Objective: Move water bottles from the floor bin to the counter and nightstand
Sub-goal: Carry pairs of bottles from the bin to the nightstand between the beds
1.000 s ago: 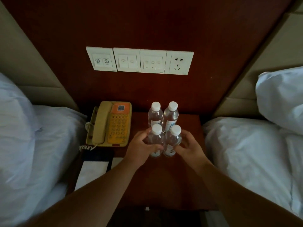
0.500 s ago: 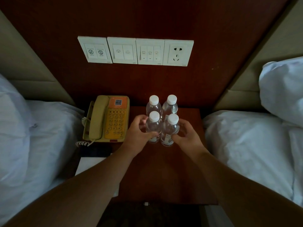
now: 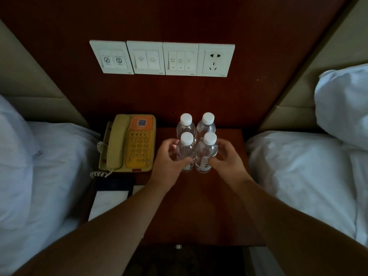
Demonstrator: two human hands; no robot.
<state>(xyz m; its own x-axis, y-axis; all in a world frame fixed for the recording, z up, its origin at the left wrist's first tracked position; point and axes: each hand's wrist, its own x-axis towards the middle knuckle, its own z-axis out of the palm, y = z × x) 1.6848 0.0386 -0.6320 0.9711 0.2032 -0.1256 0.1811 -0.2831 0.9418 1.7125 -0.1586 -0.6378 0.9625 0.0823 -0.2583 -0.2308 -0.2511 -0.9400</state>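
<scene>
**Four small bottles on the nightstand, a hand on each of the front pair**

Head view: four clear plastic water bottles with white screw caps stand upright in a tight two-by-two cluster on the dark red-brown wooden nightstand (image 3: 199,206), just right of a beige and orange push-button telephone (image 3: 129,144). The left hand (image 3: 169,162) curls its grip round the body of the near-left bottle (image 3: 186,150); the right hand (image 3: 227,160) curls its grip round the near-right bottle (image 3: 206,152). The two rear bottles (image 3: 196,126) stand untouched close behind, seemingly touching the front pair.

They look full, so moderately heavy for their size, with thin walls that probably dent under a hard squeeze and smooth sides that could slip. Holding the mid-body, as both hands do, looks soundest; the ribbed cap gives a firmer but narrower hold. Packed this close, nudging one bottle may topple its neighbour.
</scene>
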